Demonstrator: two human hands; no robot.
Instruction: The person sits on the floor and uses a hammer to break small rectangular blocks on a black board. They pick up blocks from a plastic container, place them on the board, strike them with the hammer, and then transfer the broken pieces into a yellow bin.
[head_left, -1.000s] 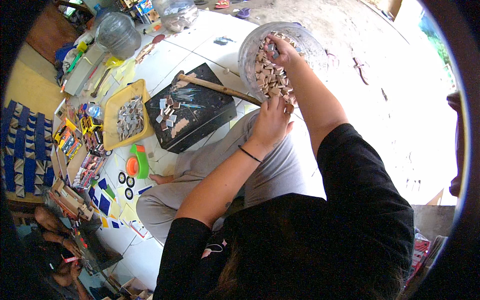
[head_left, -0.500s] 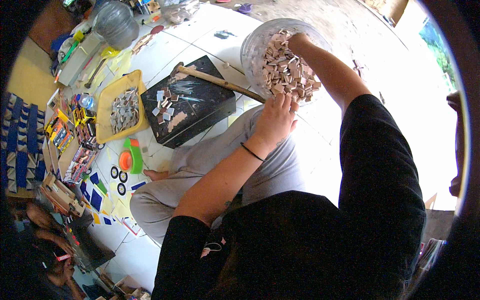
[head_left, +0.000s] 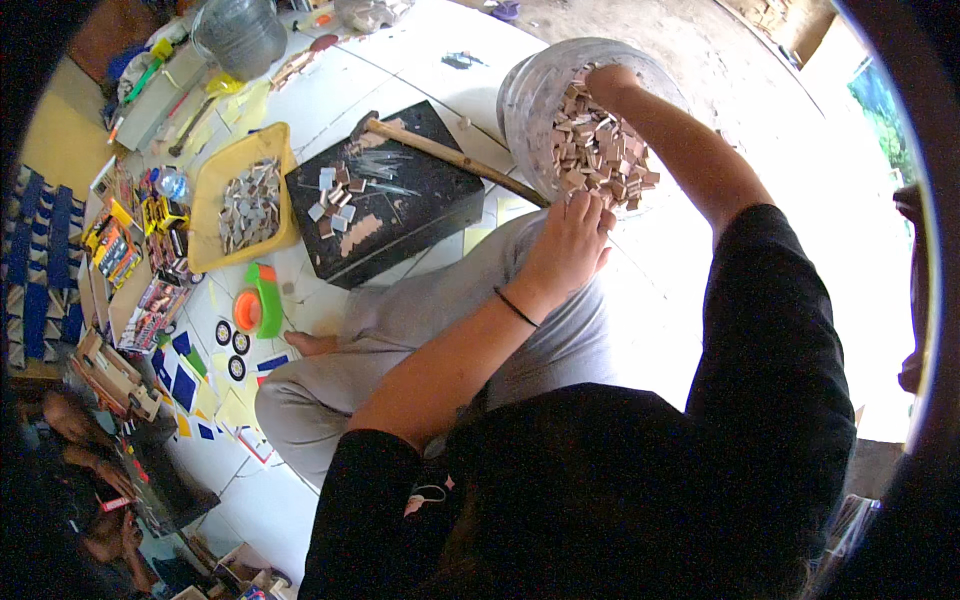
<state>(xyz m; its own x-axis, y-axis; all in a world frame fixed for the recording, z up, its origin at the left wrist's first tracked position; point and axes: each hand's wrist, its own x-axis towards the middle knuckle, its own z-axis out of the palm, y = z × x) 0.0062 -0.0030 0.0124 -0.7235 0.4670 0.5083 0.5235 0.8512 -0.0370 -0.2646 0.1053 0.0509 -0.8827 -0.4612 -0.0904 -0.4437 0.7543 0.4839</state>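
Observation:
A clear round plastic tub [head_left: 530,130] full of small flat brown wooden pieces [head_left: 602,150] stands at the front right. My right hand [head_left: 612,88] reaches in at its far side; the fingers are hidden by the hand and the pieces. My left hand [head_left: 580,238] rests at the tub's near rim, with its fingers bent together over the edge. Close to those fingers ends the handle of a hammer [head_left: 440,152]. The hammer lies across a black block [head_left: 415,205], its head on the far side. Wooden and grey pieces [head_left: 335,200] and thin nails [head_left: 380,170] lie on the block.
Left of the block sits a yellow basket [head_left: 285,190] of similar pieces. Beyond it stand toy trucks [head_left: 115,250], a green and orange tape dispenser [head_left: 265,305] and loose wheels [head_left: 237,368]. A large clear bottle [head_left: 240,40] stands at the back. Another person's hands [head_left: 115,480] show lower left.
The view has shifted a little, and the tub and both my hands sit slightly further right. My right hand stays inside the tub, and my left hand stays at its rim.

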